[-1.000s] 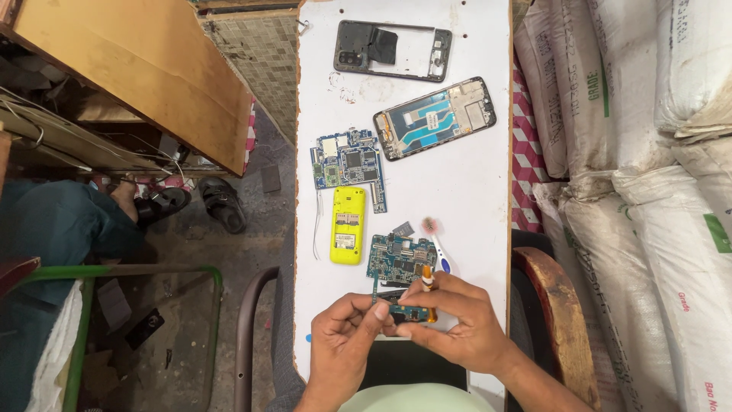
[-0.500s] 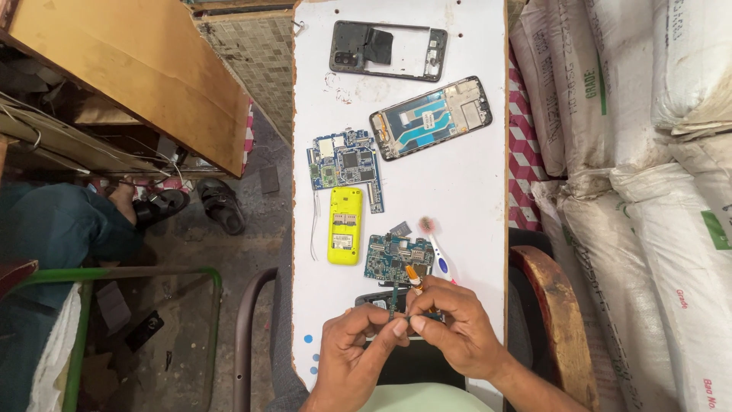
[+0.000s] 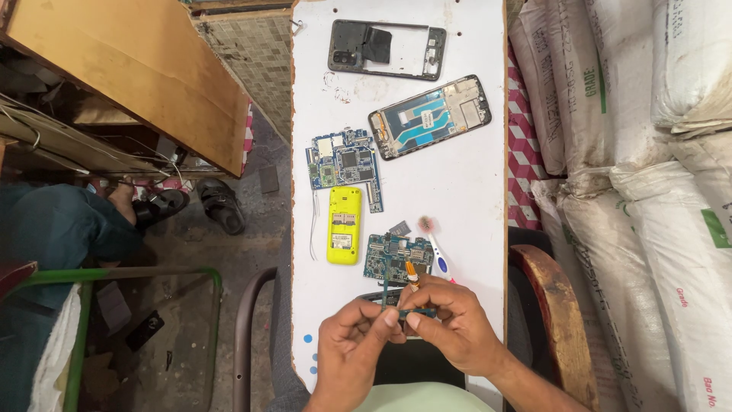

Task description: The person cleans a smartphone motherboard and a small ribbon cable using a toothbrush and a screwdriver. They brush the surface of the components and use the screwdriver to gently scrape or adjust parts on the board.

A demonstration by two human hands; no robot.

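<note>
Left hand (image 3: 352, 345) and right hand (image 3: 451, 329) pinch a small circuit strip (image 3: 415, 311) together above the white table (image 3: 465, 191) edge (fingers hide most of it); green board (image 3: 396, 258) just beyond.

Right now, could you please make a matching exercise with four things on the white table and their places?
Things:
1. black phone frame
2. yellow phone
3. toothbrush
4. opened phone with blue inside

Places:
A. nearest the right hand
B. far end of the table
C. just below the large circuit board
D. right of that board

Pairs: 1-B, 2-C, 3-A, 4-D
</note>
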